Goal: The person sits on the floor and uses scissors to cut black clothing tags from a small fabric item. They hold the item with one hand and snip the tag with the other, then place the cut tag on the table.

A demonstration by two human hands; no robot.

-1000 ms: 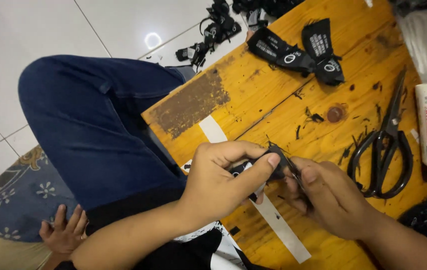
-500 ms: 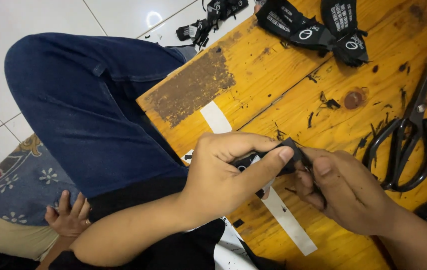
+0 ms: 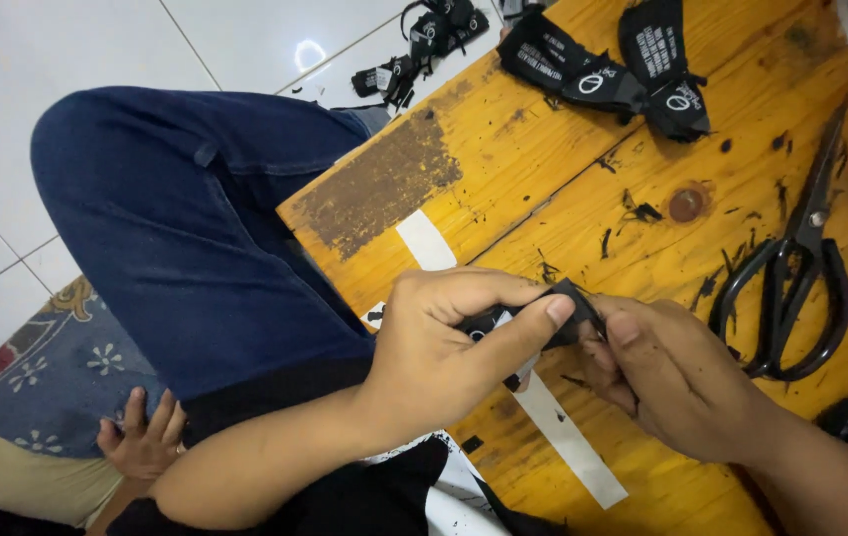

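A black label (image 3: 568,303) is pinched between the left hand (image 3: 444,347) and right hand (image 3: 677,382) over the desk's (image 3: 583,189) near edge, for folding, apparently.

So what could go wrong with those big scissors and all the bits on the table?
The black scissors lie close to the right hand, blades pointing away, so a careless reach could perhaps nick a finger. Both hands pinch one small black fabric piece, the left hand from the other side; it could slip and drop among the black scraps on the wooden table.
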